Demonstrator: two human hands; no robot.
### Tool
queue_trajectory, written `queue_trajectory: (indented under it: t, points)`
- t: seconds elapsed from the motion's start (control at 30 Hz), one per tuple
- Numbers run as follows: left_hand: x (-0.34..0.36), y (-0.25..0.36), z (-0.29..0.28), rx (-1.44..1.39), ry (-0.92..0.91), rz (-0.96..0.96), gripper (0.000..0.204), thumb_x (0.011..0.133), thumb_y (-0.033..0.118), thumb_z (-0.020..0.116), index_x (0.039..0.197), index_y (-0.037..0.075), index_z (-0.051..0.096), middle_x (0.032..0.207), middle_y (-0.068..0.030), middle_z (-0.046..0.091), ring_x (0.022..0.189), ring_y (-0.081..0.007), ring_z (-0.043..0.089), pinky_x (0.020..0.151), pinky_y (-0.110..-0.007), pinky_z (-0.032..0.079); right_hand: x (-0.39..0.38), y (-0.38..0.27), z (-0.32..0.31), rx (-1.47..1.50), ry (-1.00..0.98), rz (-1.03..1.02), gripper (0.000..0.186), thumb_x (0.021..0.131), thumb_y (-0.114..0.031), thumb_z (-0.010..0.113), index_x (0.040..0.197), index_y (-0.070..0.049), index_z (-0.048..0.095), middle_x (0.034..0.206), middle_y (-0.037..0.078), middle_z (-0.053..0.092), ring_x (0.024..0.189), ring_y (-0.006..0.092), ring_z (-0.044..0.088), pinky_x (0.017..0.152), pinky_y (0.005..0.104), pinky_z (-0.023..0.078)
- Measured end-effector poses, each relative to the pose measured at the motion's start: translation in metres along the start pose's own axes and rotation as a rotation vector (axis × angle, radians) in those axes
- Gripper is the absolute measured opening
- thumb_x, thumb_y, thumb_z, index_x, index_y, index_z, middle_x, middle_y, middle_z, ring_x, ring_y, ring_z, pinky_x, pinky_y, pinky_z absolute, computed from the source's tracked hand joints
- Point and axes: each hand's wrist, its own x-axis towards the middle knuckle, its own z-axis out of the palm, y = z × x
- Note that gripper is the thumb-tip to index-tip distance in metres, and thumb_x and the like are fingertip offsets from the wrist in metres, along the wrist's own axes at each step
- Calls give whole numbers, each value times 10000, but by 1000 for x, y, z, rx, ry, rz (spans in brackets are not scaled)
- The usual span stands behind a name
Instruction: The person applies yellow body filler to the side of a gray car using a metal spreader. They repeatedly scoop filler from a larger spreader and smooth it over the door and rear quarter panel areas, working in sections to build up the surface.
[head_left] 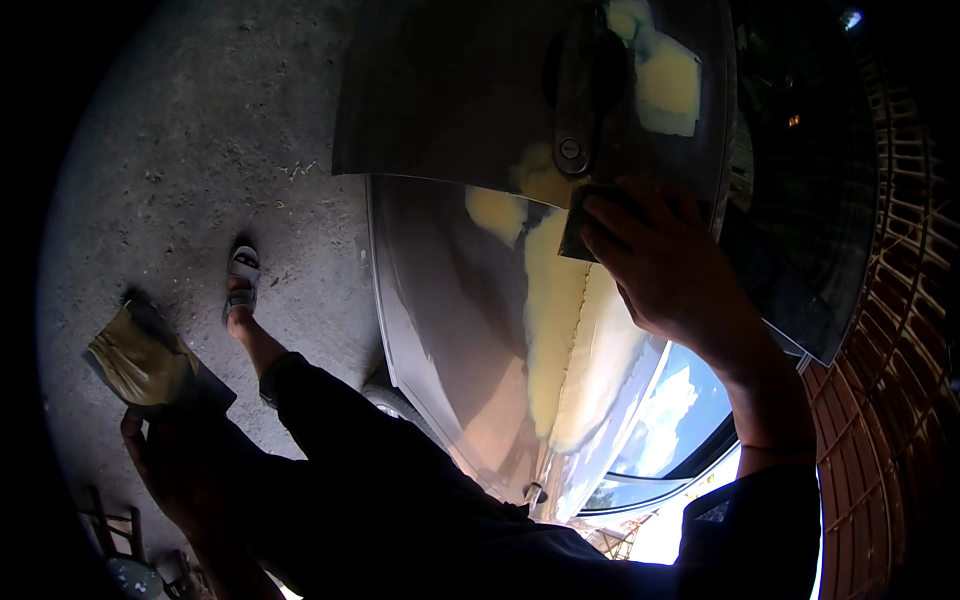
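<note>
My right hand (665, 260) grips a dark, flat spreader (574, 232) and presses it against the car body, at the seam just below the door handle (572, 100). Yellowish filler (545, 330) runs in a long strip under it along the seam, with another patch (495, 212) to its left and one (668, 88) beside the handle. Low at the left, my left hand (165, 465), in shadow, holds a dark flat board (212, 388) by its near edge. A thick heap of yellowish putty (145, 362) lies on the board.
The grey car door (440, 90) juts out above the pale body panel (430, 270). A car window (650, 420) reflects sky. Metal grating (880, 400) stands at the right. My sandalled foot (242, 275) rests on the concrete floor (180, 170); a stool (120, 540) is at lower left.
</note>
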Motion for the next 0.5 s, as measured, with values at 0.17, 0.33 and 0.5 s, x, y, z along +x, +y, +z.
queue_trajectory:
  t: [0.17, 0.33, 0.5]
  points:
    - [5, 5, -7, 395, -37, 253, 306, 961, 119, 525, 1217, -48, 541, 1312, -193, 457, 1110, -291, 558, 917, -363, 480, -7, -1, -1, -19, -32, 30, 298, 739, -109, 673, 1024, -23, 672, 1208, 107, 579, 1172, 304, 485, 980, 473, 370]
    - [14, 29, -3, 604, -132, 219, 308, 889, 106, 599, 1165, -27, 566, 1270, -177, 481, 1117, -338, 543, 930, -409, 464, -23, -3, -14, 6, -69, 131, 329, 736, -114, 700, 1057, -46, 672, 1216, 110, 573, 1184, 311, 478, 999, 469, 370]
    - [4, 79, 41, 547, -234, 296, 272, 919, 112, 536, 1170, 9, 514, 1193, -214, 485, 1084, -347, 518, 935, -428, 435, -21, -36, -27, 366, 150, 107, 403, 735, -186, 783, 1105, -79, 664, 1234, 110, 564, 1186, 322, 490, 991, 444, 409]
